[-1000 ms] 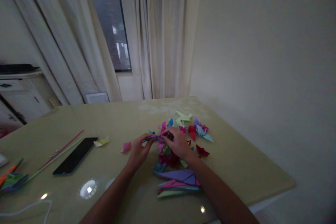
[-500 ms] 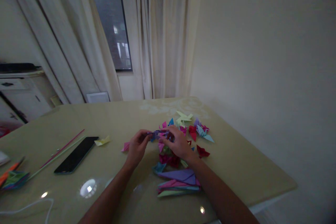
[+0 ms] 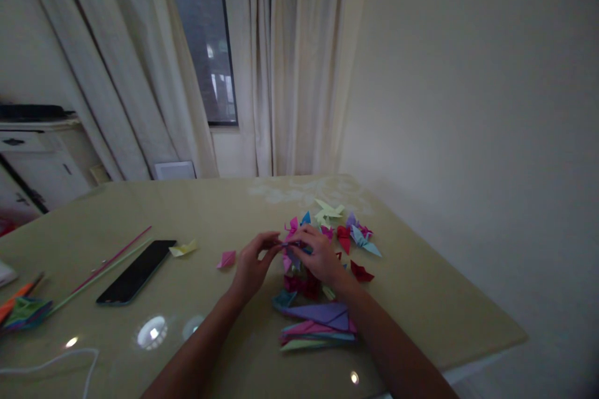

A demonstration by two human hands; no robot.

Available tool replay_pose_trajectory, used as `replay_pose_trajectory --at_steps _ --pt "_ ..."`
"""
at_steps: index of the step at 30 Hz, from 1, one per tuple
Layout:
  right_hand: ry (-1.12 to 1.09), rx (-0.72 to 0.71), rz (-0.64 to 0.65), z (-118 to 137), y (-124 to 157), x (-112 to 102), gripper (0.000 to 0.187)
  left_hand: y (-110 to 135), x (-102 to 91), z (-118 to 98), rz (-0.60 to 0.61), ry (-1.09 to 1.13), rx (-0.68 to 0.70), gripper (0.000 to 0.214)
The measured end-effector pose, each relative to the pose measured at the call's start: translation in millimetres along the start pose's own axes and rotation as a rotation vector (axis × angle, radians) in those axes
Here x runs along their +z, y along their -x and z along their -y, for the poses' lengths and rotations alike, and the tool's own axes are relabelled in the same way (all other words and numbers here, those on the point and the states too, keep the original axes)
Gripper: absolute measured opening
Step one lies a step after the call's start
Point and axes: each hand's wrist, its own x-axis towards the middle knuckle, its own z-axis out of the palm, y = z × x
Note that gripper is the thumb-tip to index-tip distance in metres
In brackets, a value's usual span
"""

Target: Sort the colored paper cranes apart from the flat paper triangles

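My left hand (image 3: 255, 265) and my right hand (image 3: 319, 257) meet over the table, fingertips pinched on a small purple piece of folded paper (image 3: 287, 245). Fingers cover much of it. Around and beneath my right hand lies a heap of origami pieces, among them a red one (image 3: 344, 237), a light blue one (image 3: 365, 241), a pale green one (image 3: 329, 212) and a dark red one (image 3: 361, 271). Nearer me is a stack of flat folded papers with a purple one (image 3: 322, 313) on top. A pink folded piece (image 3: 226, 259) sits left of my left hand.
To the left, a black phone (image 3: 135, 274) lies beside a yellow folded paper (image 3: 183, 249) and thin pink and green sticks (image 3: 105, 269). Farther left are a multicoloured folded paper (image 3: 28, 313) and a white cable (image 3: 56, 361). A wall (image 3: 468, 137) runs along the right.
My left hand has moved right, closer to my right hand, and less of the purple paper shows between them. The pink piece at left is now fully uncovered. The view has shifted slightly.
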Motion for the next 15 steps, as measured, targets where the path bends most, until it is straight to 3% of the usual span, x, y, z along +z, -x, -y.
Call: replay_pose_trajectory --at_steps 2,5,7,9,12,15 --pt "0.021 0.011 -0.054 -4 -7 -4 0.009 -5 -7.2 0 -0.081 -0.072 -0.074 0.033" --pt "0.054 0.061 -0.113 -13 -29 -9 0.01 -12 -27.6 -1 -0.172 -0.518 -0.154 0.029" --pt "0.113 0.111 -0.095 -20 -51 -10 0.009 -13 -42.9 1 -0.114 -0.885 -0.216 0.033" --pt "0.238 0.176 -0.027 -28 -76 -6 0.007 -11 -55.6 6 0.005 -1.114 -0.321 0.04" --pt "0.405 0.298 0.116 -42 -107 6 0.009 -7 -67.1 17 0.162 -1.093 -0.489 0.034" --pt "0.453 0.346 0.178 -54 -120 21 0.011 -6 -70.0 27 0.212 -0.958 -0.536 0.022"
